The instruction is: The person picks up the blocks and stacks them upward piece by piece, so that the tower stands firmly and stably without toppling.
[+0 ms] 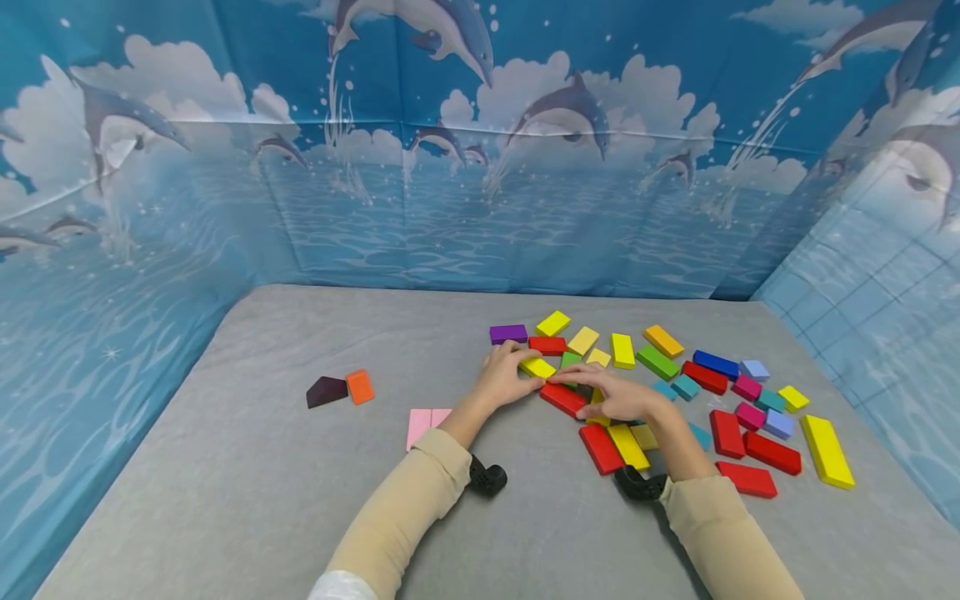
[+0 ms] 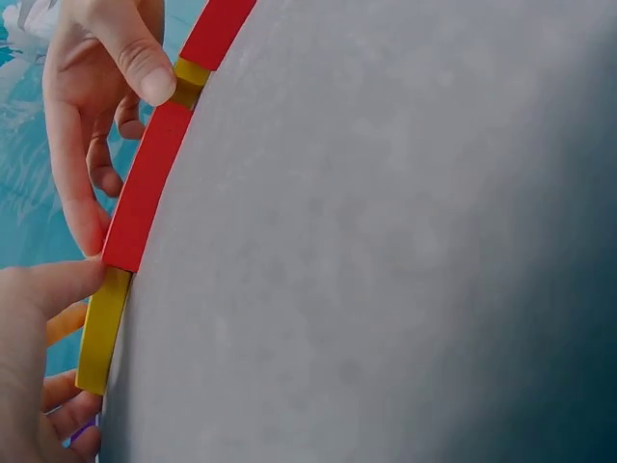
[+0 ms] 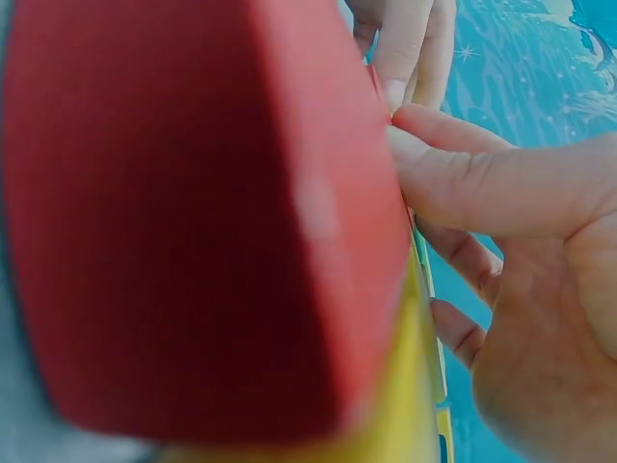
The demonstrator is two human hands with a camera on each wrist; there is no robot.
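Observation:
My left hand (image 1: pixel 501 377) holds a yellow block (image 1: pixel 537 367) by its ends, thumb at the near end and fingers at the far one. In the left wrist view that yellow block (image 2: pixel 104 333) lines up end to end with a red block (image 2: pixel 152 183). My right hand (image 1: pixel 626 394) spans the red block (image 1: pixel 562 400) lengthwise, with index finger and thumb at opposite ends. Both hands' fingertips meet where the two blocks join. Under the right hand, a green block (image 1: pixel 571 360) is partly hidden. A large red block (image 3: pixel 193 212) fills much of the right wrist view.
Nearer the front lie a red block (image 1: pixel 601 450) and a yellow block (image 1: pixel 628 447), side by side. Several coloured blocks spread across the right, with a long yellow one (image 1: pixel 827 452) outermost. On the left are a dark block (image 1: pixel 327 392), an orange block (image 1: pixel 360 387) and pink pieces (image 1: pixel 420 425).

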